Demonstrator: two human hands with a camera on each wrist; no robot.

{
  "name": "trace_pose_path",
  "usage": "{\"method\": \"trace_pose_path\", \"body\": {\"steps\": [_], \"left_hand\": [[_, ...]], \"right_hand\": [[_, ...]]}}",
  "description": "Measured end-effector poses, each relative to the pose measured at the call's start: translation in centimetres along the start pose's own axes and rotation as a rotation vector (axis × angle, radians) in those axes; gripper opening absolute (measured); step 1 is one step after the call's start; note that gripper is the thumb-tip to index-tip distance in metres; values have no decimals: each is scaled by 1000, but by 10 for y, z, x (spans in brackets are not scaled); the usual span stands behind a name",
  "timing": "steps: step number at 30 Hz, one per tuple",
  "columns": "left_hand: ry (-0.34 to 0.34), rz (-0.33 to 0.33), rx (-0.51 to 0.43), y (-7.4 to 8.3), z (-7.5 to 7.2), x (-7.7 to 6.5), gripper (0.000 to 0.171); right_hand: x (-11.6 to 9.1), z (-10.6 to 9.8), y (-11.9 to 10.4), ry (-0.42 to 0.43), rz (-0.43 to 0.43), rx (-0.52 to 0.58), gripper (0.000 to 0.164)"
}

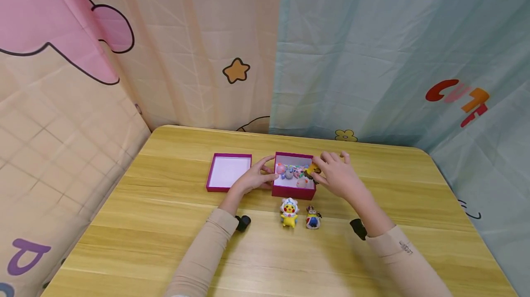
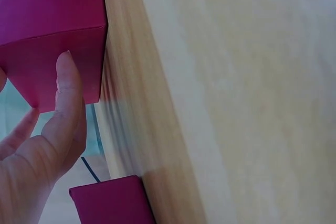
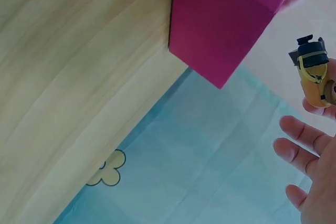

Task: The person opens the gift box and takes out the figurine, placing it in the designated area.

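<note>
With lid [image 1: 229,170] already off, small toys [image 1: 289,174] were contained in the box [image 1: 293,193] left of the grip, a yellow toy [image 3: 314,80] was pinched by the right hand [image 1: 340,175], box touched by spread left hand [image 1: 251,179], hooded figure [image 1: 289,213] and robed figure [image 1: 313,218] left outside.

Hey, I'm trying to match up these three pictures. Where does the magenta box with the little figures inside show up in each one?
Head: right of and below centre, the magenta box sits between the left hand and right hand.
Left wrist: upper left corner, cut off by the frame.
Right wrist: top, right of centre, cut off at the top.
Shared landmark: the wooden table.
</note>
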State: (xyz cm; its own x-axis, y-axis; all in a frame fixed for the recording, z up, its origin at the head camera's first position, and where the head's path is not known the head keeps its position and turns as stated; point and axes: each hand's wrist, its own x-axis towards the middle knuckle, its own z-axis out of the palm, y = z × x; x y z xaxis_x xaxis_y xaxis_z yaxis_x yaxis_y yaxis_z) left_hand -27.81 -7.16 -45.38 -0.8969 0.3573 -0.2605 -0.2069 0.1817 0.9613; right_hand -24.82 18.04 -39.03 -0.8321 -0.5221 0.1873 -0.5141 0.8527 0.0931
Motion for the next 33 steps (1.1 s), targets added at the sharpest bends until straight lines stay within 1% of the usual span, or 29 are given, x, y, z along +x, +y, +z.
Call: {"method": "trace_pose_path", "body": {"steps": [3,7,13,19,21,28,31,33], "left_hand": [[-5,8,0,0,0,0,66],[-7,18,-2,0,0,-1,66],[-2,11,-13,0,1,0,66],[-29,10,-33,0,0,0,68],[-41,9,-30,2,-1,-2,69],[-59,22,-14,20,1,-19,67],[-61,23,-18,21,1,-21,66],[-54,24,-23,18,1,-18,66]], "right_hand": [[-10,-1,4,-10,11,0,36],[-24,1,8,-25,19,-11,34],[-45,11,11,-39,25,-25,31],[-63,22,12,-58,21,-24,33],[-68,25,11,-69,21,-24,33],[-81,31,7,-143,11,-31,33],[-87,32,6,-164,-2,-30,33],[-90,32,5,-180,-11,-31,33]]}}
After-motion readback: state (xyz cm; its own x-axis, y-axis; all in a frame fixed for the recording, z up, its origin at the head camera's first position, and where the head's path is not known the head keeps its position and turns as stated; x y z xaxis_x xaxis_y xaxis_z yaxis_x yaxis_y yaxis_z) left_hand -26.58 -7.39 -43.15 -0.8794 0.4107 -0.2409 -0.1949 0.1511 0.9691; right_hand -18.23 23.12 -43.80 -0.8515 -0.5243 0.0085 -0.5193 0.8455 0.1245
